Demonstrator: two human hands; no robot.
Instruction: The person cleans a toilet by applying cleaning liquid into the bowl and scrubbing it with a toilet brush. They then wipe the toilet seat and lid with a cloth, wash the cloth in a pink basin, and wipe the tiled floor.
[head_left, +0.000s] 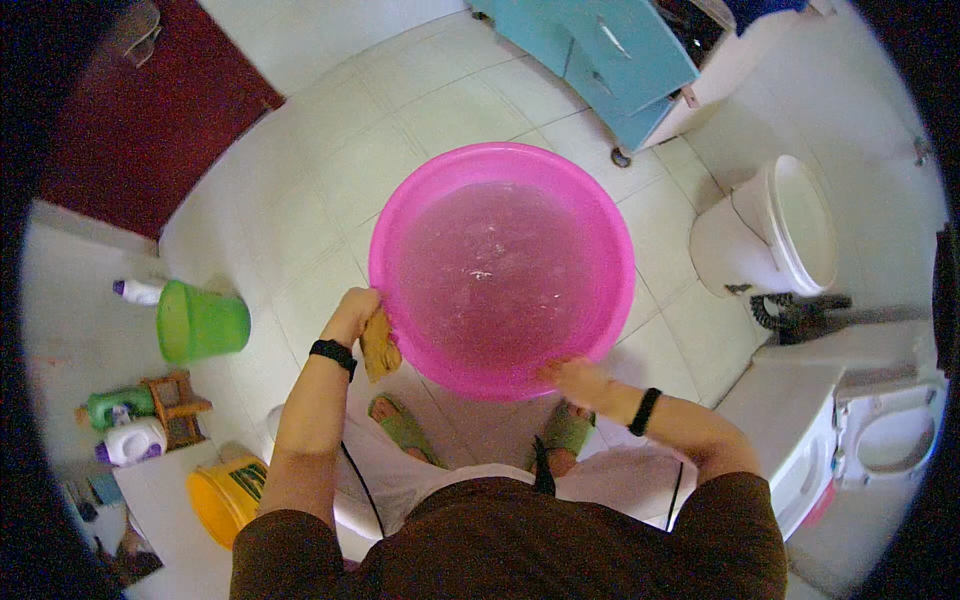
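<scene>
A large round pink plastic basin (499, 154) holds cloudy water, with a little white foam floating near its middle. At the basin's left rim is my left hand (358, 311), its fingers closed on a yellowish-brown cloth (380, 345) that hangs outside the wall. My right hand (577, 382) is blurred and lies over the near right rim; whether its fingers grip the rim cannot be told. Both wrists wear black bands. My feet, in green slippers (409, 429), stand on the tiles just below the basin.
A white bucket (731, 244) stands at right, near a toilet (806, 465). A blue cabinet on casters (600, 45) is at the top. On the left are a green bin (202, 322), a small wooden stool (176, 409), detergent bottles (131, 440) and a yellow bucket (225, 499).
</scene>
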